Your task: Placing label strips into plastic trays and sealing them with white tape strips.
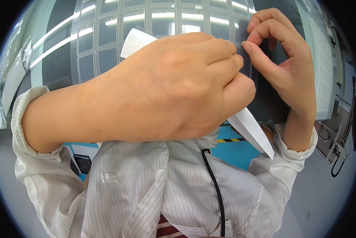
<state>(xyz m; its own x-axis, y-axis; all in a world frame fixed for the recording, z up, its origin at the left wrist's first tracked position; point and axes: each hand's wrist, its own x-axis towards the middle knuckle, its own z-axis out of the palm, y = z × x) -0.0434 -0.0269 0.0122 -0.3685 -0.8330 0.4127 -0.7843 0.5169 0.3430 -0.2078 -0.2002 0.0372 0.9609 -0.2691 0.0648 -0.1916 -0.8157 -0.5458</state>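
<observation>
- "Upper left, what's there?"
- "Clear compartment tray [107, 32], running behind the left hand [178, 87]."
- "And its fingers?"
- "Curled in, grasping a white strip [251, 131]; it sticks out upper left and lower right. Fingertips hidden."
- "Right hand [289, 67]?"
- "Just beside the left's knuckles. Fingers bent, thumb and index tips almost meeting, narrow gap at most. Can't tell if they pinch anything."

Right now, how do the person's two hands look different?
The left hand shows its back, while the right hand shows its thumb side.
The left hand looks larger in this view than the right hand.
The left hand covers part of a white strip; the right hand doesn't.
Both are bare, with bent fingers.
</observation>
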